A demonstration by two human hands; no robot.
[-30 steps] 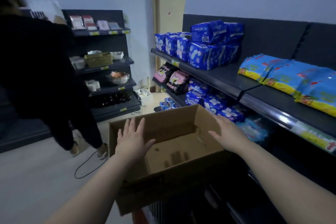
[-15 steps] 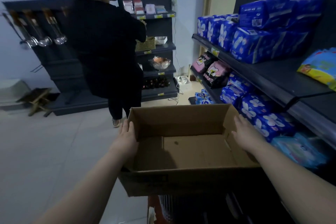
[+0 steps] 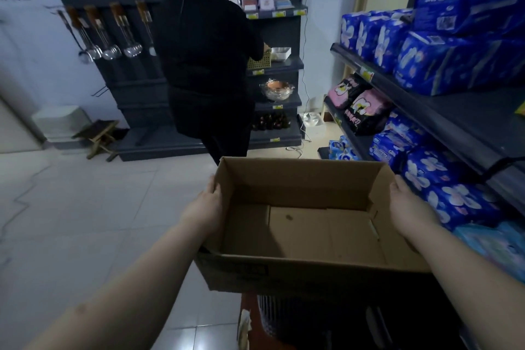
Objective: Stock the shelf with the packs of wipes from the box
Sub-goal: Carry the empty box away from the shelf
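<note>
Carry the cardboard box (image 3: 298, 179) level, clamped between the left hand (image 3: 203, 209), pressed flat on the outer left wall, and the right hand (image 3: 409, 207), pressed flat on the outer right wall (fingers laid along the board, not hooked over the rim). Check the inside first: nothing but bare cardboard floor, no packs left. Find the blue packs of wipes (image 3: 443, 65) stacked on the upper shelf (image 3: 468, 113) at right, with more on the tier below. Treat stocking as probably finished and the box as ready for removal. Press inward evenly to prevent slipping or buckling of the thin walls. Steer clear of the person in black (image 3: 210, 65) standing just beyond the far wall.
</note>
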